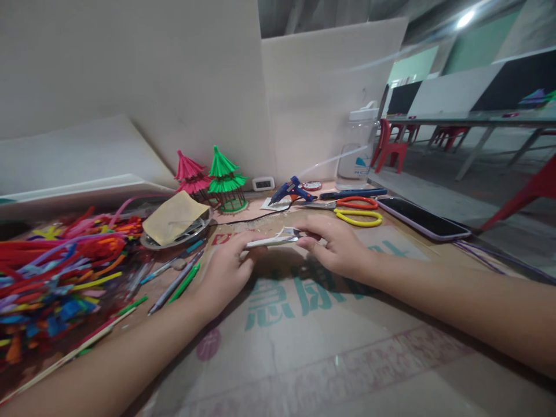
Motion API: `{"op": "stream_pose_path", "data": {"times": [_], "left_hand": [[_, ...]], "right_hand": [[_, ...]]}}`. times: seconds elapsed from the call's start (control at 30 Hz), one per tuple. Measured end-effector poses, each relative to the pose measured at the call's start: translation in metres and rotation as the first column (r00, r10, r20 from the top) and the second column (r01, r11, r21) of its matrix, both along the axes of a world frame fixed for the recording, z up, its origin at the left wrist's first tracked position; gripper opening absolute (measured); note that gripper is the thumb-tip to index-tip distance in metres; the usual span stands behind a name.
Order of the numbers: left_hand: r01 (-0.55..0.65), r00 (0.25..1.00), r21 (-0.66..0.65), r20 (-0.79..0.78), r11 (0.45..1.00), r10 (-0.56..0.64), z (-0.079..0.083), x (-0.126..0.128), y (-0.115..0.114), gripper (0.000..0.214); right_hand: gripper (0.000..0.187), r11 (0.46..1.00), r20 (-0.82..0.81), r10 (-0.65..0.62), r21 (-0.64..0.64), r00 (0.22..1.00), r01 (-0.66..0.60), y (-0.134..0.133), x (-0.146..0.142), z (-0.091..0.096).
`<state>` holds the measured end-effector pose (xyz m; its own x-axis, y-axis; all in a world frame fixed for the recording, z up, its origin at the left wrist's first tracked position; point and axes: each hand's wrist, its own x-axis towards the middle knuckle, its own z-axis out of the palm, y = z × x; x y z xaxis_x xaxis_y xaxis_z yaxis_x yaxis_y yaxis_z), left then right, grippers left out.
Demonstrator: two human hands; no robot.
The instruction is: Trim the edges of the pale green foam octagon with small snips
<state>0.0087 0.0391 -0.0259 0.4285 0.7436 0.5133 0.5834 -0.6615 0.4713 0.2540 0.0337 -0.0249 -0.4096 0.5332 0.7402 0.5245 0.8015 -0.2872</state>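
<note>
My left hand and my right hand meet over a cardboard sheet with green printing. Between them they pinch a thin, flat white strip held level just above the cardboard. The left fingers are closed on its left end. At the strip's right end, where it looks folded or crumpled, my right thumb and fingers are closed on it. Both forearms rest low across the cardboard.
A heap of coloured pipe cleaners lies left, with pens beside it. Behind are a metal dish under yellow paper, pink and green paper pagodas, a blue glue gun, scissors, a phone and a clear jug.
</note>
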Motion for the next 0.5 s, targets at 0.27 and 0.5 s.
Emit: {"op": "stream_pose_path", "data": {"times": [0.27, 0.5], "left_hand": [[0.059, 0.996, 0.061, -0.069, 0.996, -0.054, 0.001, 0.0, -0.002, 0.032], [0.115, 0.987, 0.078, -0.121, 0.99, -0.105, 0.011, 0.007, -0.011, 0.029]], "right_hand": [[0.027, 0.999, 0.073, 0.02, 0.027, 0.997, -0.022, -0.006, -0.003, 0.003], [0.031, 0.996, 0.119, 0.023, 0.082, 0.993, -0.033, -0.014, -0.007, 0.006]]}}
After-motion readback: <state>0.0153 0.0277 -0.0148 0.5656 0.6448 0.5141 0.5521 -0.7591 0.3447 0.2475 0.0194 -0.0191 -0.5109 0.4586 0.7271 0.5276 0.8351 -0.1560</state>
